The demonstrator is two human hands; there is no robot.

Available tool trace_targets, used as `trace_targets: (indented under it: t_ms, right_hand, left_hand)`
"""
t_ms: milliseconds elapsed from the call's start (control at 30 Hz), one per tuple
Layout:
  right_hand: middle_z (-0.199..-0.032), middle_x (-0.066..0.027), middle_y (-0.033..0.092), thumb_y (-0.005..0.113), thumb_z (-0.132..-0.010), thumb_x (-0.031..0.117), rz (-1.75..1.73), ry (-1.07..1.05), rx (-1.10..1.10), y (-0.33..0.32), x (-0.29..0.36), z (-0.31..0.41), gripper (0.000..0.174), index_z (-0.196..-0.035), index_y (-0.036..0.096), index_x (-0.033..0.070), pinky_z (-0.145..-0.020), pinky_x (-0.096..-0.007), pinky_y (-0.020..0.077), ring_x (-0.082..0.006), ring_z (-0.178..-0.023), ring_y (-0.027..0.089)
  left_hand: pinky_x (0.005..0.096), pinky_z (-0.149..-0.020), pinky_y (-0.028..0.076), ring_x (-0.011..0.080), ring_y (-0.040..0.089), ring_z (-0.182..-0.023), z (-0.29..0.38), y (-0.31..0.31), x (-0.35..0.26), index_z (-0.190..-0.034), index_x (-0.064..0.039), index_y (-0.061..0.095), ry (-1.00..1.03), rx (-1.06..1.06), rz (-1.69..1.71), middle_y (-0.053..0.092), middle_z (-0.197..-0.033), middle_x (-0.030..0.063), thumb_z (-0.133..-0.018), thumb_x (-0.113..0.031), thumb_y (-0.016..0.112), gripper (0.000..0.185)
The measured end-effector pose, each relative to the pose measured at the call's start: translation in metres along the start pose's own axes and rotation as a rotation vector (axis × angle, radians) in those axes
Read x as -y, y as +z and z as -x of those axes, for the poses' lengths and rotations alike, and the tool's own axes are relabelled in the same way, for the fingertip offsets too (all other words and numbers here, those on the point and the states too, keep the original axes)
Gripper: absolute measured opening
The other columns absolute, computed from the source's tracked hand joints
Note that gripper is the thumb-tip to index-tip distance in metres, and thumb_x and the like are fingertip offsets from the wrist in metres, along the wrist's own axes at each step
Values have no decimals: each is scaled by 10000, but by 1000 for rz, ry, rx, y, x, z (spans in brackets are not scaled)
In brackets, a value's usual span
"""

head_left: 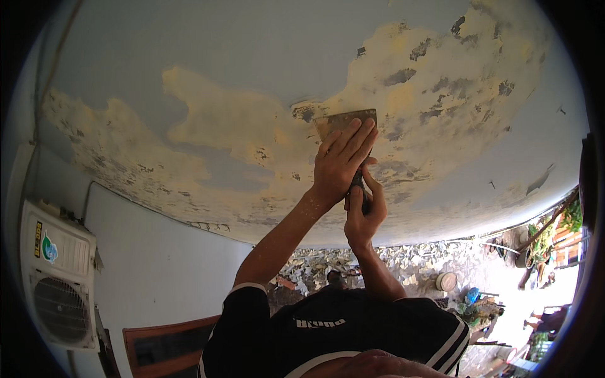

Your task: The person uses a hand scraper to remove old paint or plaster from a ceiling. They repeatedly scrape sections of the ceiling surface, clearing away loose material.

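A wide-bladed metal scraper (pixel 326 124) rests with its edge at the wall, beside a dark ragged patch of lifted coating (pixel 306 112). My left hand (pixel 341 163) presses on the blade with its fingers stretched towards the edge; its thumb is hidden. Just below, my right hand (pixel 366 208) is wrapped around the dark handle (pixel 358 179). The wall (pixel 264 42) has pale blue paint above, with large yellowish-beige areas (pixel 227 113) where that paint is gone. Grey spots and scrape marks show right of the blade.
An air-conditioner outdoor unit (pixel 59 279) hangs at left, above a wood-framed panel (pixel 175 345). Paint flakes (pixel 312 264) litter the ground below, near a round bucket (pixel 446 281). Potted plants (pixel 539 241) stand at right, with another person (pixel 550 319) beyond. Nails (pixel 492 184) stick out of the wall.
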State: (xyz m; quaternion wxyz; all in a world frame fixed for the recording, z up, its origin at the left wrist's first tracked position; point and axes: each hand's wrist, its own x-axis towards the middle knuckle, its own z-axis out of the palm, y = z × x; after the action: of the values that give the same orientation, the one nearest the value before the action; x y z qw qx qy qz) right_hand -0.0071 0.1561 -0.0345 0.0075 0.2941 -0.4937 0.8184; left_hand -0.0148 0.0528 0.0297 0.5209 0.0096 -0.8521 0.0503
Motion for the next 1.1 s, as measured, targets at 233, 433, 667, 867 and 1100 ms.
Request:
trace_targets:
  t_ms: [233, 433, 667, 867, 1100]
  right_hand:
    - [-778, -43, 638, 505, -1058, 22, -38, -69, -11, 24, 41, -52, 386, -1431, 503, -77, -520, -209, 367, -33, -588, 487]
    - [-800, -50, 628, 487, -1054, 13, 27, -10, -3, -3, -10, 6, 403, -1444, 467, -87, -539, -216, 387, -46, -614, 507]
    - [-837, -45, 628, 505, -1030, -36, 184, -151, 174, 20, 6, -13, 427, -1453, 468, -79, -593, -209, 395, -40, -672, 519]
    - [-808, -45, 599, 486, -1046, -15, 91, -116, 143, 48, -21, -1, 426, -1461, 415, -77, -574, -222, 379, -49, -637, 479]
    - [-755, -25, 577, 477, -1065, 23, 25, -114, 124, 54, -20, 7, 411, -1458, 409, -79, -566, -223, 376, -51, -623, 467]
  left_hand:
    - [374, -1182, 332, 152, 495, -1426, -69, -10, 18, -1383, -188, 664, 84, -67, 52, 588, -1504, -44, -952, -322, 686, 452]
    - [373, -1143, 331, 177, 542, -1382, 12, 11, 4, -1368, -178, 681, 71, 57, -44, 646, -1439, -34, -960, -377, 681, 454]
    - [369, -1173, 312, 138, 516, -1400, 6, -10, 26, -1368, -216, 681, -90, -59, -23, 616, -1472, -60, -969, -373, 679, 428]
    - [361, -1158, 326, 134, 540, -1373, 5, -22, 57, -1320, -236, 710, -2, -81, -77, 642, -1436, -85, -937, -318, 721, 392]
    - [362, -1158, 324, 134, 530, -1383, 18, -24, 54, -1328, -230, 706, -39, -36, 11, 633, -1449, -86, -924, -307, 738, 412]
